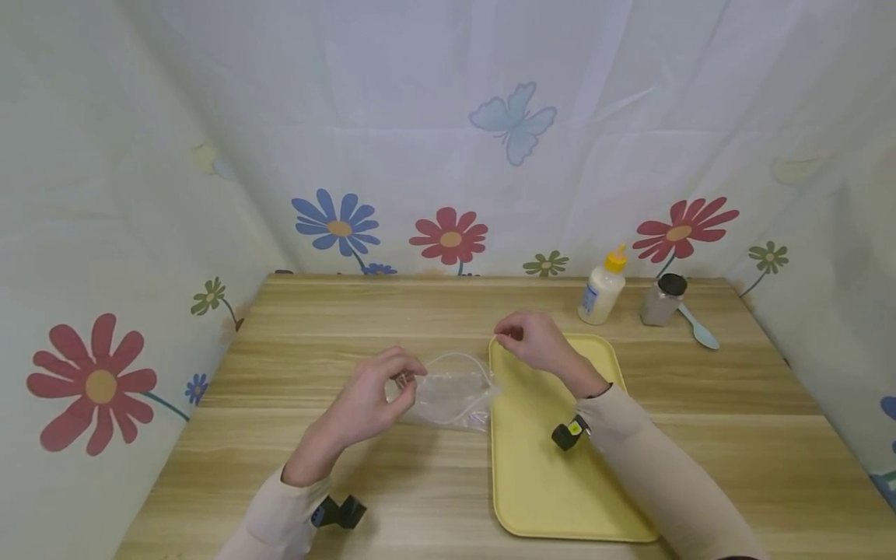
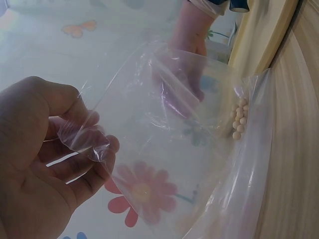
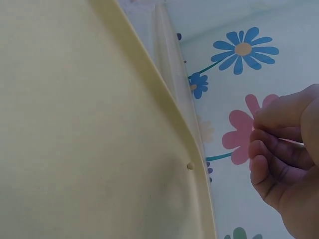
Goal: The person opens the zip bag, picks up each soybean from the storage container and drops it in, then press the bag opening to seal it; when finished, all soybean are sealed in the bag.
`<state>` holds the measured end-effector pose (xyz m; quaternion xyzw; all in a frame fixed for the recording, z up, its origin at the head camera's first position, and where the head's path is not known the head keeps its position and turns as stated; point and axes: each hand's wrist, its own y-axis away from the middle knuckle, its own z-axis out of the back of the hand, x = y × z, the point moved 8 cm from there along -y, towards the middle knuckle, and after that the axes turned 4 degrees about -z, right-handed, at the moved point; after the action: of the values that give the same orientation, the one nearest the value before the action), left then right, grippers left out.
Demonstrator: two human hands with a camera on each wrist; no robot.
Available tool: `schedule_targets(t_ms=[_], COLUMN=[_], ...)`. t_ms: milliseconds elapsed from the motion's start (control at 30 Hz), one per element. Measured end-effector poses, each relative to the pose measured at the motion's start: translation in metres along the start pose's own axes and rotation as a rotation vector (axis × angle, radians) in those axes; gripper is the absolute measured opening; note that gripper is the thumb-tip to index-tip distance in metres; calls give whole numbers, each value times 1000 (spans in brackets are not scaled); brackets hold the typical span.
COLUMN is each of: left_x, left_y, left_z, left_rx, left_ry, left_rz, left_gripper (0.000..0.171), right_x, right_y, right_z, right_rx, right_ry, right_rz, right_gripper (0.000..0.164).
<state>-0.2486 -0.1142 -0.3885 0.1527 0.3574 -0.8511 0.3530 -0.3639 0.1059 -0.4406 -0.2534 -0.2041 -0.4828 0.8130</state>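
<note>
My left hand (image 1: pixel 374 397) pinches one edge of a clear plastic bag (image 1: pixel 448 395) between thumb and fingers. In the left wrist view the bag (image 2: pixel 134 114) stands up from the wooden table, and several small round beige beads (image 2: pixel 239 119) lie bunched at its bottom. Over the far left corner of the yellow tray (image 1: pixel 553 467) hovers my right hand (image 1: pixel 535 342), its fingers curled and thumb meeting the index finger; nothing shows between them. One small bead (image 3: pixel 190 166) lies inside the tray's corner, close to its rim, in the right wrist view.
Beyond the tray, a white squeeze bottle (image 1: pixel 600 295) with a yellow cap stands on the table (image 1: pixel 336 311). To its right is a small jar (image 1: pixel 661 302) with a black lid, and a pale blue spoon (image 1: pixel 700 330) lies beside it. A flower-printed curtain (image 1: pixel 392 117) hangs around the table.
</note>
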Motion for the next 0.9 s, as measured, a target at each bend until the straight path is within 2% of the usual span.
schedule_targets(t_ms=[367,900], left_x=[1,0], left_y=[0,1], left_z=[-1,-1], left_rx=[7,11], left_ry=[-9,8], left_rz=[-1,16], left_gripper=[19,19], right_x=[-18,-25], right_y=[-6,-13], right_z=[-11,-22], right_rx=[80,127], right_ry=[44,157], right_rz=[-88,-58], right_gripper=[14,11])
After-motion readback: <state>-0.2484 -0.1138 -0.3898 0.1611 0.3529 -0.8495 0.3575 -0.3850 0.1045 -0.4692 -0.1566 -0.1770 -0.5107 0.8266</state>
